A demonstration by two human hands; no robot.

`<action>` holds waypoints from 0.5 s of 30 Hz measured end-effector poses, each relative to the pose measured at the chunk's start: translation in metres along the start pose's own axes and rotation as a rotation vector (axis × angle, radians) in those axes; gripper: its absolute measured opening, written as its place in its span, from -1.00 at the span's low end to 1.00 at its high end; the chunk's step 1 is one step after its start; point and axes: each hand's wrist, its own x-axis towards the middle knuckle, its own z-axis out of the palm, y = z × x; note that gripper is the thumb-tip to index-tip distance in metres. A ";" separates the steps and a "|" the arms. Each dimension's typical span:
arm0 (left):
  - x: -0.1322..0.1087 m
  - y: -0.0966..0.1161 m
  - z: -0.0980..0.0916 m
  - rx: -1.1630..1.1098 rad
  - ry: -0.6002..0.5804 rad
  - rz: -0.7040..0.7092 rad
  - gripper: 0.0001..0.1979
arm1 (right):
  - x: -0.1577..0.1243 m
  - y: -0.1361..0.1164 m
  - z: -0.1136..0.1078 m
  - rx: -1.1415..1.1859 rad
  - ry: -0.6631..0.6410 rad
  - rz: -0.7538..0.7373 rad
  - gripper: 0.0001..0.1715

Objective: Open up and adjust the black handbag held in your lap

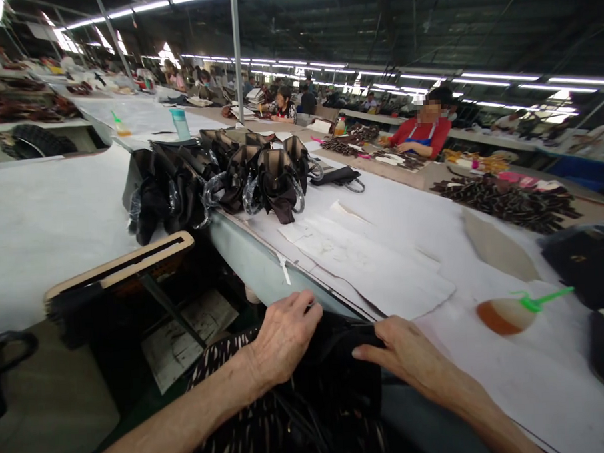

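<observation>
left hand: the left hand (287,334) is curled over the upper left edge of the black fabric piece (332,352), knuckles up. fingers are bent in close together, but the tips are hidden so i can't tell if they're pinching anything.
right hand: the right hand (405,352) has the upper right edge of that same piece pinched, thumb lying on the near side, fingers on the far side.
black fabric piece: low in the middle, between the hands, right by the table edge and above some patterned cloth (255,432). its lower outline kinda melts into the dark, can't make it out.
white table: loose paper (378,266) lies on the white table (406,205), just past the hands. the squeeze bottle (506,314) with a green nozzle is lying tilted off to the right, amber liquid inside.
bag pile: dark bags (274,177) bunched up further along, clear plastic around the handles. teal cup (180,123) just behind them.
left side: wood-topped stand (123,264) next to the other white surface (56,210).
across the way: co-worker in a red top (421,134), near heaps of dark strips (506,201).
</observation>
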 end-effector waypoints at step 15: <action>-0.014 0.001 0.003 -0.666 -0.419 -0.343 -0.87 | 0.003 0.007 0.001 0.032 -0.007 0.023 -0.56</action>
